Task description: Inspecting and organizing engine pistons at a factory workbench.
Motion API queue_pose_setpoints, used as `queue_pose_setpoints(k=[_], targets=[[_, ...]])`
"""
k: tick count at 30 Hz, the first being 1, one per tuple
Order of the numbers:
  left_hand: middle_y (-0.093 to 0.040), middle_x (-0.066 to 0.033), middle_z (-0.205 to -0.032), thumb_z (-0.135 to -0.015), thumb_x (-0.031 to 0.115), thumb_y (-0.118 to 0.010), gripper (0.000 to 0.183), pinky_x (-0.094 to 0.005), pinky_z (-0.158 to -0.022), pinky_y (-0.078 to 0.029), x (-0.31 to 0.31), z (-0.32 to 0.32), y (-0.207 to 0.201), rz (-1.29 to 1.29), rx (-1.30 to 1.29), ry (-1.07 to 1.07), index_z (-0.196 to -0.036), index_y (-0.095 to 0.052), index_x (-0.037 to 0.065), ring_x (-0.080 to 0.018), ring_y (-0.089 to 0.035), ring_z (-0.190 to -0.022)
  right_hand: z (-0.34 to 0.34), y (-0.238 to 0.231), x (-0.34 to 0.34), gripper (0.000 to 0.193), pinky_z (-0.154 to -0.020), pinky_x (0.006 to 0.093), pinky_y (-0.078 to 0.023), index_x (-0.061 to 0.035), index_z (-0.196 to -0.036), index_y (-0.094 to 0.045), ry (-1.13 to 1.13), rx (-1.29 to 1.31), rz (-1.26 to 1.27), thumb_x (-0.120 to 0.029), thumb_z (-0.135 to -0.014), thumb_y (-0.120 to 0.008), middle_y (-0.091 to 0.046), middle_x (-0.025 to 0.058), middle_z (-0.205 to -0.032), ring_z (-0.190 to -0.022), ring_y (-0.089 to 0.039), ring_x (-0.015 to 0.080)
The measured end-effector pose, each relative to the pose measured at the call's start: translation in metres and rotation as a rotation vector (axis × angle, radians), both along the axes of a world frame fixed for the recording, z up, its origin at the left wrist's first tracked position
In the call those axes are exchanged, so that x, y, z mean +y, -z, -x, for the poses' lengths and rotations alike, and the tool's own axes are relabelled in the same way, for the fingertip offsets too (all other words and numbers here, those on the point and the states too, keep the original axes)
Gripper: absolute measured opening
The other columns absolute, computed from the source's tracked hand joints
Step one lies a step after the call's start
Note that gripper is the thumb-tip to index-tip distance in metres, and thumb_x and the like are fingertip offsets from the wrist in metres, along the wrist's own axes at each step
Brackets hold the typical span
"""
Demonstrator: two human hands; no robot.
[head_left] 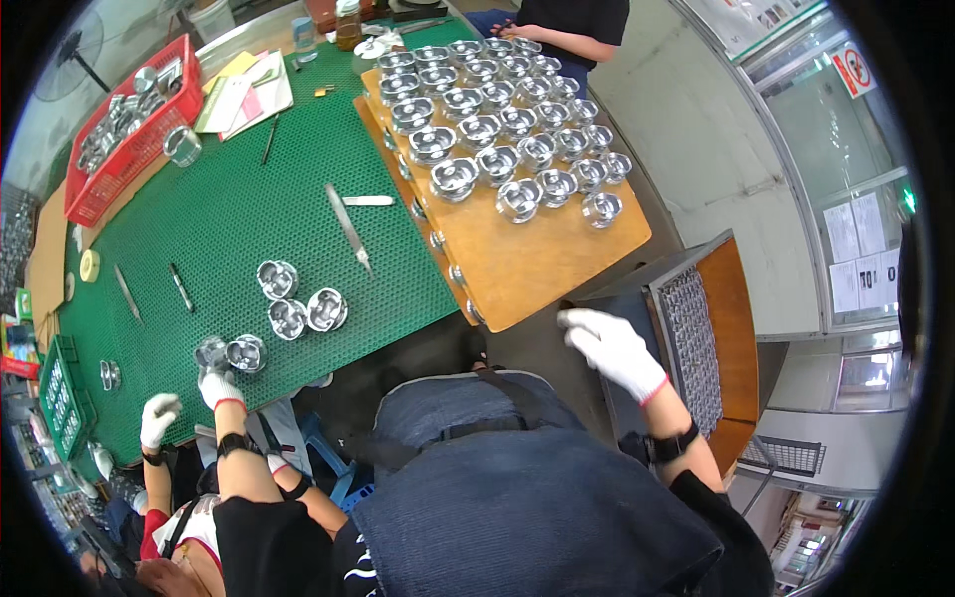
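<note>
A person in a dark denim apron (517, 497) stands at the near edge of a green tabletop (229, 219). Their white-gloved left hand (217, 386) reaches over that edge to a metal piston (210, 351); the fingers meet its near side, but I cannot tell whether they are clamped on it. A second piston (247, 353) sits just right of it, and three more, the piston trio (327, 310), stand farther in. The gloved right hand (612, 348) hangs off the near edge of a wooden board (537, 279), beside a wood-sided box (731, 328), fingers stretched out and holding nothing. Rows of pistons (497, 164) fill the board's far part, along the tabletop's right edge. A co-worker's gloved hand (159, 418) is near the tabletop's near left corner.
</note>
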State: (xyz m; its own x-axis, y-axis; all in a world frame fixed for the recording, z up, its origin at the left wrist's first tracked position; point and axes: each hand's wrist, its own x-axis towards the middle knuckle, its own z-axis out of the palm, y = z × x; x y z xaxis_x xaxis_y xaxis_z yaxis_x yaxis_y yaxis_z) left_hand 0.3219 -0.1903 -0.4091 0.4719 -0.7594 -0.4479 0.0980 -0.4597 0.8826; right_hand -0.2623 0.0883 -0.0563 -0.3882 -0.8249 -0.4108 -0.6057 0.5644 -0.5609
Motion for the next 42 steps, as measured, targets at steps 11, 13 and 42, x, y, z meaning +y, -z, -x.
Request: queue_pose_setpoints(k=[11, 13, 42], targets=[[-0.053, -0.0077, -0.112, -0.084, 0.033, -0.071, 0.076, -0.0307, -0.059, -0.054, 0.175, 0.191, -0.225, 0.222, 0.059, 0.349, -0.143, -0.029, 0.01, -0.018, -0.057, -0.086, 0.22, 0.163, -0.082, 0.057, -0.077, 0.0396, -0.05, -0.0043, -0.13, -0.049, 0.356, 0.057, 0.112, -0.034, -0.083, -0.062, -0.065, 0.0198, -0.107, -0.086, -0.065, 0.0297], [-0.05, -0.0109, -0.127, -0.09, 0.031, -0.063, 0.062, -0.0342, -0.084, -0.052, 0.197, 0.221, -0.229, 0.089, 0.171, 0.417, -0.138, -0.038, 0.0, -0.0218, -0.055, -0.105, 0.234, 0.176, -0.079, 0.043, -0.071, 0.0397, -0.051, -0.0039, -0.116, -0.057, 0.326, 0.218, 0.16, -0.031, -0.083, -0.062, -0.066, 0.0177, -0.093, -0.076, -0.065, 0.0284], [-0.043, -0.0166, -0.125, -0.053, 0.039, -0.09, 0.108, -0.0399, -0.099, -0.039, 0.184, 0.337, -0.415, 0.76, 0.003, 1.083, -0.136, -0.033, 0.0, -0.0287, -0.048, -0.114, -0.022, -0.105, -0.078, 0.019, -0.049, 0.0313, -0.043, -0.0152, -0.088, -0.064, -1.107, 0.552, 0.886, -0.02, -0.07, -0.062, -0.047, -0.0002, -0.064, -0.053, -0.054, 0.0172]])
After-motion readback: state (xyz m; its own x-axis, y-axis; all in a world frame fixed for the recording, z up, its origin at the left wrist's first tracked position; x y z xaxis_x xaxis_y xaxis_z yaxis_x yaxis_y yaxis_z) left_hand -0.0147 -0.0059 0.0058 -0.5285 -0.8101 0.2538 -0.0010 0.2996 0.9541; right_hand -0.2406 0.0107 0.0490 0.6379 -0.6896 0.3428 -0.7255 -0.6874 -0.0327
